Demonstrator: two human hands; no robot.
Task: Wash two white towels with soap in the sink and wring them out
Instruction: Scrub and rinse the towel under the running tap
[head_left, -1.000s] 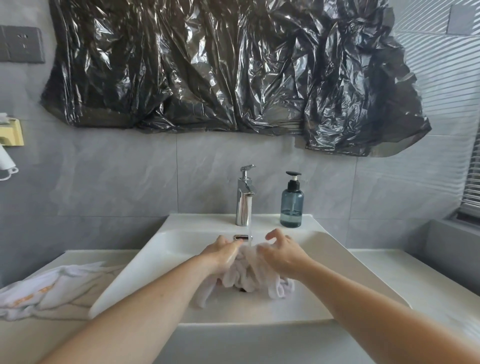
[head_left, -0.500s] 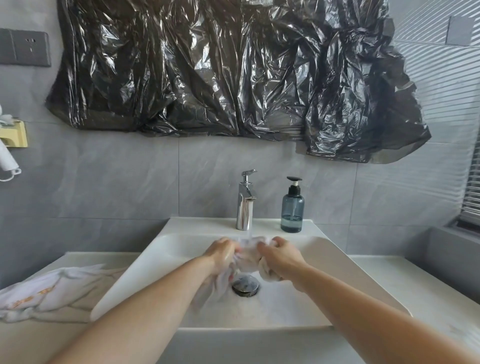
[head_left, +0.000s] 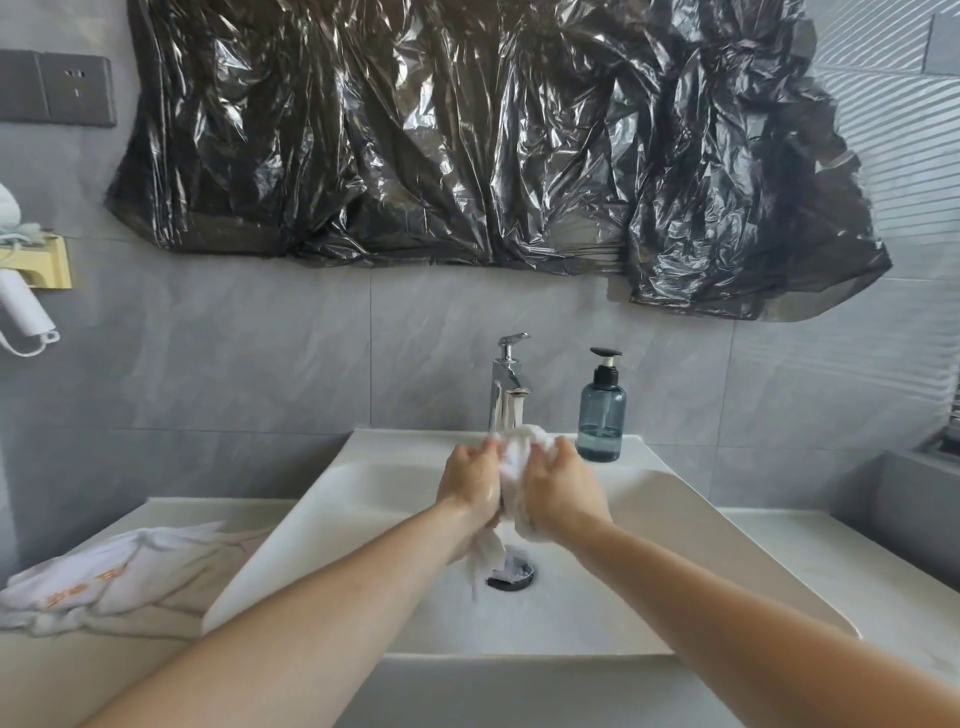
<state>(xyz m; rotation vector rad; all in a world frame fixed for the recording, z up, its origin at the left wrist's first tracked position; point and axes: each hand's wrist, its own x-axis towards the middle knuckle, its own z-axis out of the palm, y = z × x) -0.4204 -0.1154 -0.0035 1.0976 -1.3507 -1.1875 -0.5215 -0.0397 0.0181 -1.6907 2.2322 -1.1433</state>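
Note:
A wet white towel (head_left: 514, 462) is bunched between both hands above the white sink (head_left: 363, 499), just under the chrome tap (head_left: 508, 387), from which water runs. My left hand (head_left: 470, 480) grips its left side and my right hand (head_left: 563, 491) grips its right side, with a tail of cloth hanging down toward the drain (head_left: 511, 574). The second white towel (head_left: 104, 582), with orange lettering, lies crumpled on the counter left of the sink. A blue-grey soap pump bottle (head_left: 601, 415) stands on the sink's back ledge, right of the tap.
Black plastic sheeting (head_left: 467, 135) covers the wall above the sink. A white hair dryer (head_left: 23, 312) hangs in a yellow holder at the far left. The white counter (head_left: 857, 561) runs along both sides of the sink.
Both hands have risen from low in the basin up to the tap's spout, squeezing the towel closer together. The drain, first hidden under the cloth, now shows.

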